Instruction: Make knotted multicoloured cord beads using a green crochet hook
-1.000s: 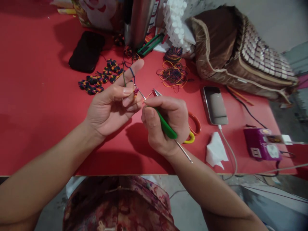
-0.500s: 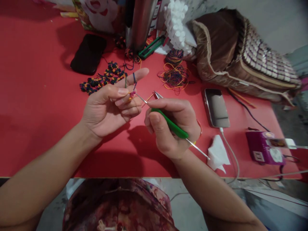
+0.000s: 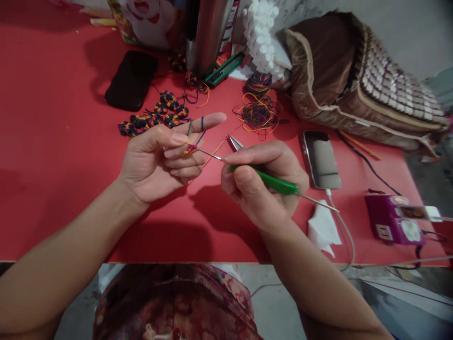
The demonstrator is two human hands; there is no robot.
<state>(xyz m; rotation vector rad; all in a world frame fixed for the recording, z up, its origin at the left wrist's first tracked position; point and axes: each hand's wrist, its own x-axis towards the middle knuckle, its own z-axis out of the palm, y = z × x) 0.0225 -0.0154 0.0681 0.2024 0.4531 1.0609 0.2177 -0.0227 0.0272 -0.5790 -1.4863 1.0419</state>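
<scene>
My left hand [image 3: 155, 158] pinches a small pink and orange crochet piece [image 3: 191, 148] between thumb and fingers. Dark blue-green yarn [image 3: 203, 124] loops round its raised index finger. In my right hand [image 3: 267, 182] is a crochet hook [image 3: 278, 182] with a green handle, held like a pen. Its thin metal tip meets the crochet piece, and the metal back end sticks out toward the lower right. Beyond my right fingers, the metal blades of a tool, perhaps scissors [image 3: 234, 142], show in part; the rest is hidden.
Multicoloured crocheted clusters [image 3: 155, 114] lie behind my left hand, near a black phone [image 3: 131, 80]. Tangled yarn [image 3: 260, 111] sits at the back centre, beside a green cutter [image 3: 224, 69] and a steel flask [image 3: 208, 35]. A charging phone [image 3: 321, 159] and purple box [image 3: 392, 219] are at right.
My right hand and the hook have shifted right, and the hook's shaft lies flatter. My left index finger has tilted down and to the right, with the yarn still round it.
</scene>
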